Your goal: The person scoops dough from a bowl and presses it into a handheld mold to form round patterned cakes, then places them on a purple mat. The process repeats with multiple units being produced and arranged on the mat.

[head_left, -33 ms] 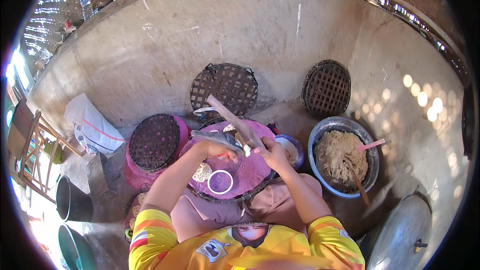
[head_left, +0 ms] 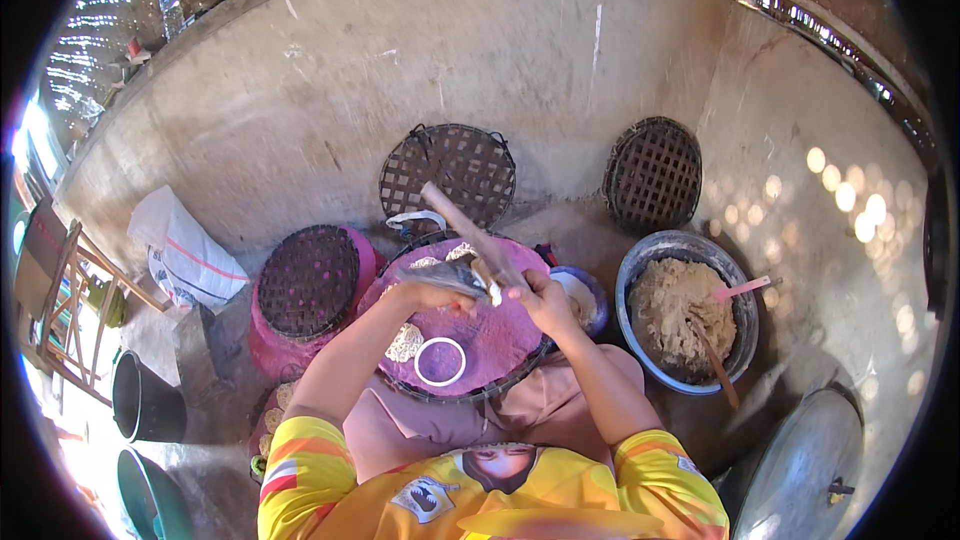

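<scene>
My left hand [head_left: 447, 298] is closed around a grey, flat-looking tool [head_left: 425, 273] above a round woven tray lined with pink cloth [head_left: 500, 345]. My right hand [head_left: 546, 302] grips the lower end of a pale wooden stick [head_left: 465, 223], which slants up and to the left. Stick and tool meet between my hands, beside a small whitish lump [head_left: 495, 294]; how they join cannot be made out. A white ring [head_left: 440, 362] lies on the cloth below my hands. Next to it is a coiled strand cake [head_left: 405, 343], with other pale pieces at the tray's far side.
At right, a blue-rimmed basin [head_left: 628, 340] holds dough [head_left: 680, 310] with a wooden spoon [head_left: 712, 365] and a pink handle [head_left: 742, 289]. A bowl [head_left: 597, 302] stands by the tray's right edge. Woven trays [head_left: 652, 175] lean on the wall; another [head_left: 308, 282] is at left.
The wooden stick has shifted slightly to the right and stands a bit steeper. Both hands keep their hold and have barely moved.
</scene>
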Demonstrator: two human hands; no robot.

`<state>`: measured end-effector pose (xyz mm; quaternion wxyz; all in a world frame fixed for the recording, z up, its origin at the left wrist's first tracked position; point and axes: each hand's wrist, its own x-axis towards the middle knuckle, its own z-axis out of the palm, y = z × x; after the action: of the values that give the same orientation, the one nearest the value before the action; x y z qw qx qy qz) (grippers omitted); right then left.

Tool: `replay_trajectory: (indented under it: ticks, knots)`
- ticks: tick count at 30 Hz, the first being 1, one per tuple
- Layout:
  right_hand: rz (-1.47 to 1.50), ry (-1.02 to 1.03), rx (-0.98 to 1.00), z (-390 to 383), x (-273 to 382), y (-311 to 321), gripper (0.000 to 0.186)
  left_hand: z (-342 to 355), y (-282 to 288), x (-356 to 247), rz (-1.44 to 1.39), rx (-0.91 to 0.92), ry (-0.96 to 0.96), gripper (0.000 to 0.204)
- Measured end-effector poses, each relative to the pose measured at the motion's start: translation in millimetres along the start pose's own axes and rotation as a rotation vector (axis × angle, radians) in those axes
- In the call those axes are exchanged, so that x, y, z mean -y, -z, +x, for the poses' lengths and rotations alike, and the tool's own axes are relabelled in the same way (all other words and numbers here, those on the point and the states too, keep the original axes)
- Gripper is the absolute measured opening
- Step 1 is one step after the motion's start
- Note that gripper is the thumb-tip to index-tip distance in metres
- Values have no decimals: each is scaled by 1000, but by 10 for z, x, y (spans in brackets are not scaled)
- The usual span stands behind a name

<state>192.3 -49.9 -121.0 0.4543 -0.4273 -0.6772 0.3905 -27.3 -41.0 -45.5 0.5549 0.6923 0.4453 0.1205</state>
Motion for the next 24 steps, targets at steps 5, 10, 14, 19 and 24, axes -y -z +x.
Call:
replay_trajectory:
  ticks: [5,10,14,19,24]
  knots:
    - [46,-115,-87,66,-384,78,55,333,-18,534,938,-547,-95,26]
    - [634,-535,-54,-182,-423,497,58,334,66,809,-176,-681,-337,24]
    - [913,-745,222,-356,-331,374,72,390,-152,575,-659,-737,-497,46]
    - [835,-750,474,-552,-232,142,82,403,-193,216,-1161,-498,-530,49]
    - [753,-545,612,-786,-155,2,64,92,-280,-40,-1168,-375,-719,32]
